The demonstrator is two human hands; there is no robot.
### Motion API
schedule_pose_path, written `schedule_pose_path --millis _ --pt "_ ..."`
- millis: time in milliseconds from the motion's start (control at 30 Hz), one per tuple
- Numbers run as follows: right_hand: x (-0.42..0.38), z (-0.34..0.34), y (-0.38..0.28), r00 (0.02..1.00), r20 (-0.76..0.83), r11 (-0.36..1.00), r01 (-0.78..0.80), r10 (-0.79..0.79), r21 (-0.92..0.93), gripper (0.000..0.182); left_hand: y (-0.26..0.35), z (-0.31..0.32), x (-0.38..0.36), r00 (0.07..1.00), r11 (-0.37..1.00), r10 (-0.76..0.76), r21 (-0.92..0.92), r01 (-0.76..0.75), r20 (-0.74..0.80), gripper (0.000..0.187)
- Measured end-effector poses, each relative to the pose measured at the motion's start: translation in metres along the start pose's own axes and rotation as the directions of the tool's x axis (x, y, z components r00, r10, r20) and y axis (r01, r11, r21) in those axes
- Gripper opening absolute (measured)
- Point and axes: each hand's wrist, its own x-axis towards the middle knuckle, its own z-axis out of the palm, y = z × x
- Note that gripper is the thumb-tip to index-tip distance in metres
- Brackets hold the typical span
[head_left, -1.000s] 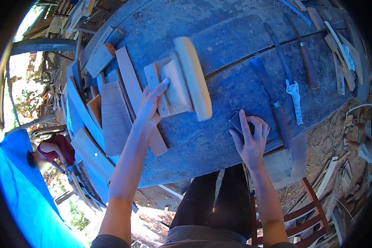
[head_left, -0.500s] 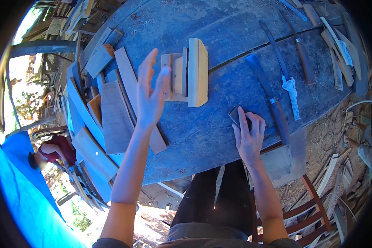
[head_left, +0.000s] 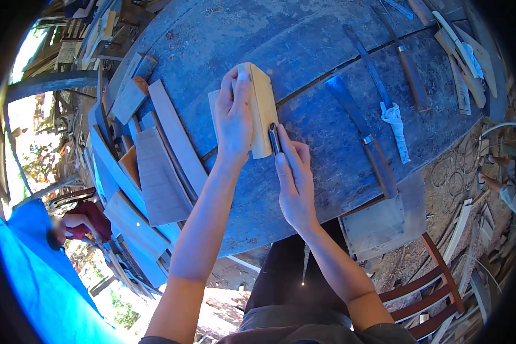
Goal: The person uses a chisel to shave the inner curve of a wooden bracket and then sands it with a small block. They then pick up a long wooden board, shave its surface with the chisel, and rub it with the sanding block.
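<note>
My left hand (head_left: 234,117) is wrapped over a pale wooden block (head_left: 262,109) with bevelled edges, its fingers closed on the top and far side. The block stands over another wooden piece (head_left: 213,106), mostly hidden behind my hand. Between the thumb and fingers of my right hand (head_left: 295,178) is a small dark flat block (head_left: 274,139), perhaps a sanding block. It touches the pale block's right side near the lower end. To the right lies a wood-handled knife (head_left: 358,123), apart from both hands.
The blue worktable (head_left: 304,46) carries a cloth-wrapped blade (head_left: 393,123), another wood-handled tool (head_left: 413,80) and wood strips (head_left: 461,74) at right. Boards (head_left: 160,178) are stacked at left. A wooden chair (head_left: 430,298) stands lower right. A person (head_left: 89,221) sits at far left.
My left hand, raised and spread before, has come down and closed on the pale block. My right hand has moved left and up, bringing the small dark block against its side.
</note>
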Motion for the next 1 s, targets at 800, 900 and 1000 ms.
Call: schedule_pose_path --millis 800,900,1000 --pt "0.039 -0.009 -0.031 0.983 0.156 0.988 0.115 -0.098 -0.105 0.039 0.001 -0.005 0.002 0.986 0.984 0.150 0.112 -0.142 -0.069 0.046" --pt "0.070 0.001 -0.031 0.965 0.195 0.972 0.202 -0.176 -0.119 0.042 0.000 -0.007 0.001 0.991 0.993 0.119 -0.010 -0.120 -0.052 0.047" --pt "0.117 0.026 -0.032 0.941 0.102 0.943 0.328 -0.322 -0.056 0.042 -0.001 -0.014 0.003 0.997 0.996 0.001 0.093 0.006 -0.075 0.048"
